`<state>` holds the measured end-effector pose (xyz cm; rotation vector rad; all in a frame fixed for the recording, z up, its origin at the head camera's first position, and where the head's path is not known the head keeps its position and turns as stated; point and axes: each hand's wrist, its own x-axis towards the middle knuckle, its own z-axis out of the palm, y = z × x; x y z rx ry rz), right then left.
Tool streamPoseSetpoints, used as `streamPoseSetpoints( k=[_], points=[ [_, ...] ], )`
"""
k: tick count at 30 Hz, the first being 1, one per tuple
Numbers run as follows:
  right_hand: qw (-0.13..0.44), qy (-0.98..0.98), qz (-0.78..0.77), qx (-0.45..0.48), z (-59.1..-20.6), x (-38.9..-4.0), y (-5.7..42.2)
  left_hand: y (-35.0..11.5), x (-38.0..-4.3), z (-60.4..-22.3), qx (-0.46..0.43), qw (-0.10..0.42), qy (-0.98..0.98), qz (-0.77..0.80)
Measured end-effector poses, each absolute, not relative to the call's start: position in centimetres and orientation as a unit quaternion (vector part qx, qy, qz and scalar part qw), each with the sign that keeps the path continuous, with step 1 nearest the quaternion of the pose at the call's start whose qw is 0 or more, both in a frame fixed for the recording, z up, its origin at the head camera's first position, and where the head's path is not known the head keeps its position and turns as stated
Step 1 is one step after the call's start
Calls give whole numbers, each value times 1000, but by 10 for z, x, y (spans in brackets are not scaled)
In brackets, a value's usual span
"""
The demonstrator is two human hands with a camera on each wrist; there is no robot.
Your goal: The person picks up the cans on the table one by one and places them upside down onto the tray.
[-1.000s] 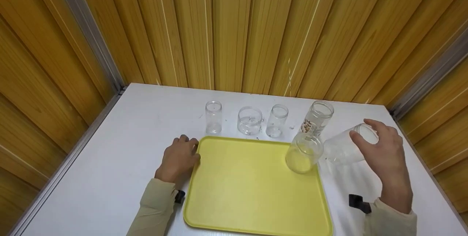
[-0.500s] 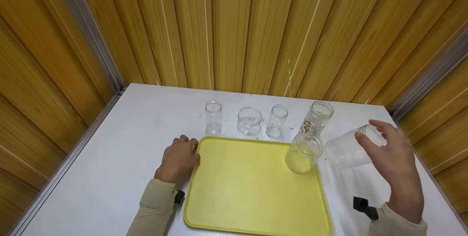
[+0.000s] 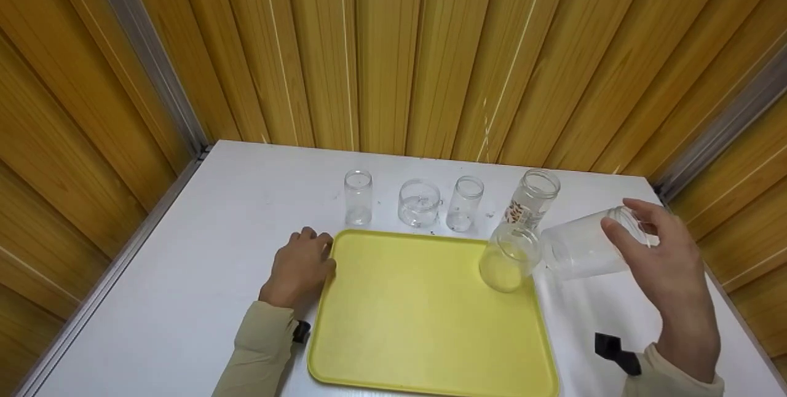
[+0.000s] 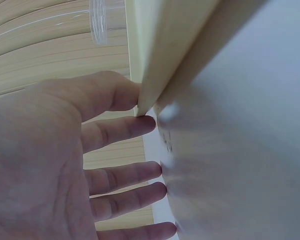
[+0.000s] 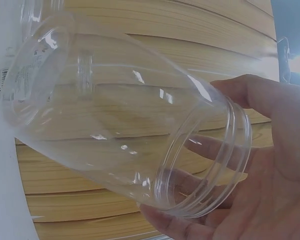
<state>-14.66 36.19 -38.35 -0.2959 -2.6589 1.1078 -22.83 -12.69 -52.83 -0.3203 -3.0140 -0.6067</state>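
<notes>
My right hand (image 3: 667, 262) grips a large clear plastic jar (image 3: 578, 246) around its threaded neck (image 5: 205, 160). The jar is tilted well over, mouth toward the palm and base pointing left beside the tray. In the right wrist view the thumb (image 5: 245, 90) lies on one side of the neck, fingers on the other. My left hand (image 3: 299, 268) rests on the table at the far left corner of the yellow tray (image 3: 424, 317), its thumb (image 4: 112, 92) touching the rim and the other fingers fairly straight. Another clear jar (image 3: 507, 268) stands upright on the tray's far right corner.
Behind the tray stand a slim clear jar (image 3: 358, 200), a short wide jar (image 3: 419, 203) and another slim jar (image 3: 465, 203). A taller jar with a brown print (image 3: 535, 197) is behind the tray's right corner. A wooden-patterned wall (image 3: 393, 59) backs the white table (image 3: 154, 298).
My right hand has moved right and slightly toward me, and the jar it holds has tipped nearer to horizontal. The left hand and the tray have stayed in place.
</notes>
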Motion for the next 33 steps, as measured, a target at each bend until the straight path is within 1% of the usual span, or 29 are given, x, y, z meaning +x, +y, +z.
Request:
streamPoseSetpoints(
  k=[11, 17, 24, 33],
  points=[
    [140, -905, 390, -93, -387, -150, 356, -126, -228, -528, -100, 29, -974, -201],
    [135, -900, 405, -90, -389, -153, 353, -126, -229, -529, -100, 31, -974, -201],
    [150, -889, 424, -89, -392, -158, 350, -127, -228, -530, -105, 38, -973, -201],
    [150, -880, 439, -103, -394, -159, 349, -126, -230, -529, -99, 29, -975, -196]
  ],
)
